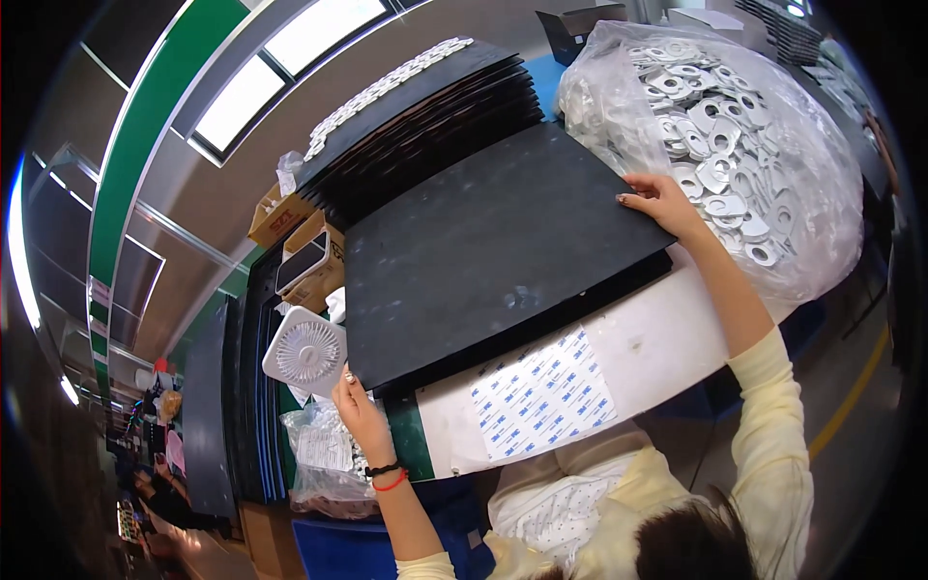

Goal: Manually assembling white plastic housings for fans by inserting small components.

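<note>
A large flat black board (483,242) lies in front of me, tilted a little, over the white table top. My left hand (362,418) is closed on its near left corner, with the thumb at the edge and the other fingers mostly hidden. At the right edge my right hand (663,205) grips the same board, fingertips on its upper face. Another dark layer shows under the board's near edge; I cannot tell if it is separate. A white sheet with blue print (543,391) lies on the table just below the near edge.
Behind the board rises a stack of black trays (435,121), with a row of white pieces on top. A clear bag of grey-white ring-shaped parts (720,145) bulges at the right. On the left are a white fan (307,350), a cardboard box (277,215) and another plastic bag (329,449).
</note>
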`<action>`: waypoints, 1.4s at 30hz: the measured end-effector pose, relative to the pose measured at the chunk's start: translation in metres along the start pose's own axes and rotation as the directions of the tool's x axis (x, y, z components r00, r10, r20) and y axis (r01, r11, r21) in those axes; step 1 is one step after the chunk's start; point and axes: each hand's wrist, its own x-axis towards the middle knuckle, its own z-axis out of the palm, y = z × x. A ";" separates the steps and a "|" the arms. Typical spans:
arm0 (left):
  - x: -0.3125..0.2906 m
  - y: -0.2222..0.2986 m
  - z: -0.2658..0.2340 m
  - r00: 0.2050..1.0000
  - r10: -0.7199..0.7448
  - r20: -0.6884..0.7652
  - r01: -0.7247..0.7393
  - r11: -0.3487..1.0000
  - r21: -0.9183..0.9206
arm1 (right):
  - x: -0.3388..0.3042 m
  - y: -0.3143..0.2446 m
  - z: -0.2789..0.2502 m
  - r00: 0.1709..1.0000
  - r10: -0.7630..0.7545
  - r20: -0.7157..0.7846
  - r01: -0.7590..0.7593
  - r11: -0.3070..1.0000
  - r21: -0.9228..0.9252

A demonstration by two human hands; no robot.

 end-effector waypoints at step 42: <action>-0.027 0.012 -0.005 0.980 0.066 0.185 -0.120 0.948 0.296 | -0.006 0.005 0.003 0.928 -0.352 -0.123 0.191 0.733 -0.652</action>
